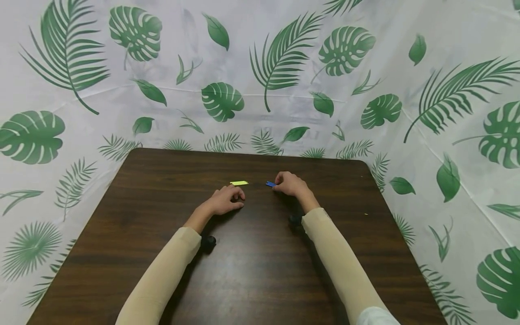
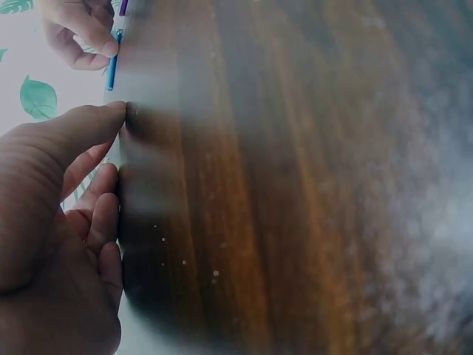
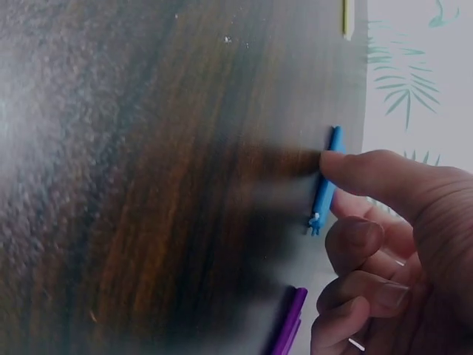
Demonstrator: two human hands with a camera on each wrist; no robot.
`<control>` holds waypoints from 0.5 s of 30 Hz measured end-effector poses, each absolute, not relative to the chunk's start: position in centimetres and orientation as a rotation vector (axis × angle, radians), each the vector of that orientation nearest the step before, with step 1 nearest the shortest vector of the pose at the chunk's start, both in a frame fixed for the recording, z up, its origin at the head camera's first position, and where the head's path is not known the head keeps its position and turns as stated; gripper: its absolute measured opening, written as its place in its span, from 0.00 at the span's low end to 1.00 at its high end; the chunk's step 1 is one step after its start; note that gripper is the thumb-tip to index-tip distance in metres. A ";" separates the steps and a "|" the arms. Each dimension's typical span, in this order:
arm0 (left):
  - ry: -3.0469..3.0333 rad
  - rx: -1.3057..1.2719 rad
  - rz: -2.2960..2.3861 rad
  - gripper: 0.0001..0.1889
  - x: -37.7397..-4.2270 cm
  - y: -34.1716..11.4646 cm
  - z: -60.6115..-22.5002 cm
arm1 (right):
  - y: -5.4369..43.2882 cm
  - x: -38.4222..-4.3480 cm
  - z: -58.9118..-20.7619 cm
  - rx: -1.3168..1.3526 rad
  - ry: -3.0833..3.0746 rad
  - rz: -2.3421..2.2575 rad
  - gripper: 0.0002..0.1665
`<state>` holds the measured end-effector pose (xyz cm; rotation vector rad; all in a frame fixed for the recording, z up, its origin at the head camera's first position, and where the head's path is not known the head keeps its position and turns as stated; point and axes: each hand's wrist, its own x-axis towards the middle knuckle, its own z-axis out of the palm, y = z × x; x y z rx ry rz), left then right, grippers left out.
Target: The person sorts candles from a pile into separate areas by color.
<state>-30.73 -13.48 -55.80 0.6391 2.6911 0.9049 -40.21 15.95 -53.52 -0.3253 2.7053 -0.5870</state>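
Note:
Thin blue sticks (image 1: 271, 184) lie in a small bundle near the far side of the brown table. My right hand (image 1: 290, 184) pinches them between thumb and index finger; in the right wrist view the thumb presses on the blue bundle (image 3: 324, 194). Purple sticks (image 3: 290, 322) lie close by on the table, hidden behind the hand in the head view. A bundle of yellow sticks (image 1: 239, 183) sits to the left. Just in front of these, my left hand (image 1: 225, 200) rests with relaxed, slightly bent fingers and holds nothing.
The table (image 1: 252, 271) has a dark wood-grain top. A leaf-patterned white curtain (image 1: 260, 122) hangs along its far edge and right side. One tiny yellowish bit (image 1: 366, 214) lies on the right part of the table.

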 end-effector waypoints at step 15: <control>2.630 0.612 0.946 0.12 -30.9 -13.5 -55.4 | 16.7 -38.7 -54.2 -0.309 2.779 -0.684 0.21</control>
